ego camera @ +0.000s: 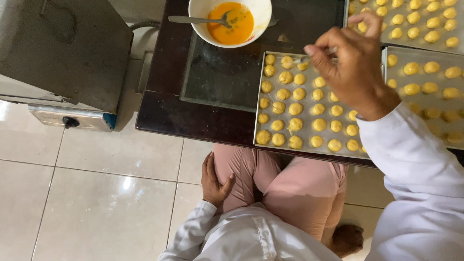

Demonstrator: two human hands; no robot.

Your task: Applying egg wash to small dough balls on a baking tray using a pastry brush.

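Yellow dough balls (296,109) — orange egg wash (231,22) — white bowl (263,10).

You sit at a dark wooden desk (164,113) on glossy pale floor tiles (87,203); a grey metal oven (63,53) stands left.

Home baking kitchen, trays of dough balls (296,108), bowl of beaten egg (231,20), metal oven (63,53), tiled floor (87,203)

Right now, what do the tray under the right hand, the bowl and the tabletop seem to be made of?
The tray looks like thin sheet metal, dull silver with a folded rim, probably aluminium. The bowl seems glazed ceramic or melamine: smooth, white, glossy; I cannot tell which. The tabletop looks like dark varnished wood with a glass inset, judging by its reflective sheen. The right hand holds a small brush above the tray.
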